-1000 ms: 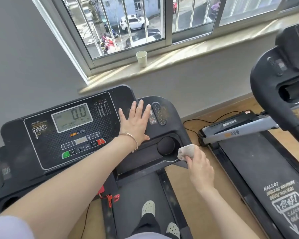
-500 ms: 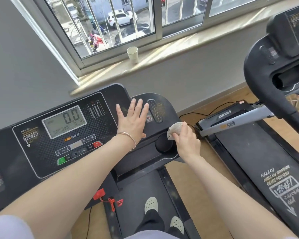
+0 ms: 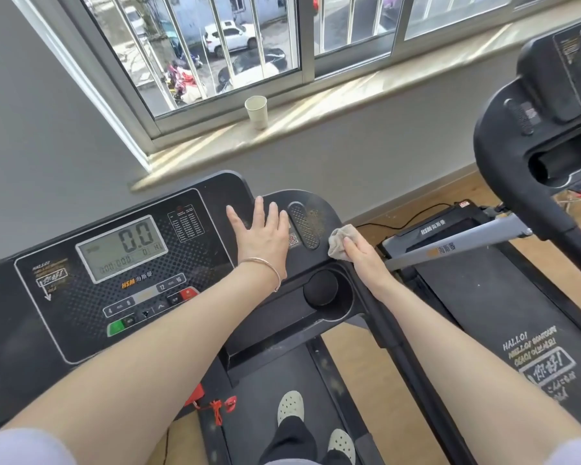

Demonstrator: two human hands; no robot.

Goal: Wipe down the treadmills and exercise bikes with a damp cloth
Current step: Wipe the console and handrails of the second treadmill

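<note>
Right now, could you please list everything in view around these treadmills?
near treadmill: one, black, underfoot, reading 0.0
second treadmill: one, black, to the right
cloth: one, beige, at the near treadmill's right edge
paper cup: one, white, on the window sill
cable: one, black, lying between the treadmills
safety clip: one, red, hanging low on the near treadmill
bracelet: one, gold-toned, on the left wrist
shoes: two, pale, on the near treadmill
left hand: one, flat on the near treadmill
right hand: one, gripping the cloth
</note>
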